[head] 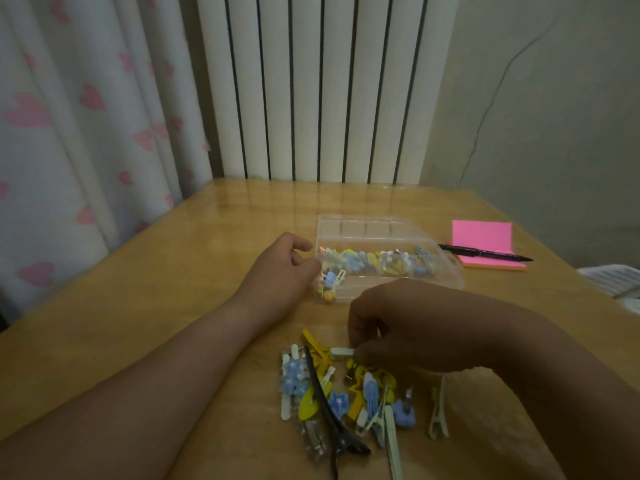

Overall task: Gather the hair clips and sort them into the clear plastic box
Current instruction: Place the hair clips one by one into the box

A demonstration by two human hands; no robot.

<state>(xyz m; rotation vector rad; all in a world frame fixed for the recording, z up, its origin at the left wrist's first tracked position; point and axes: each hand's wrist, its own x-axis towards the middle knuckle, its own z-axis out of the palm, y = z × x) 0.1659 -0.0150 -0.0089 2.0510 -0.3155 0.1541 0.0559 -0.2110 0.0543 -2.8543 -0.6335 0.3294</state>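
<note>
On the wooden bench [173,289] a heap of clips [346,393] lies near the front edge, blue, yellow and pale green, with one long black clip [329,407] across it. The right hand [405,327] is curled over the heap's far side, fingertips pinched on a pale green clip [341,353]. The left hand [280,268] rests loosely curled and empty against the left end of the open clear box [450,271], which already has clips inside. A pink pad [485,237] and pen [485,252] lie right of it
</note>
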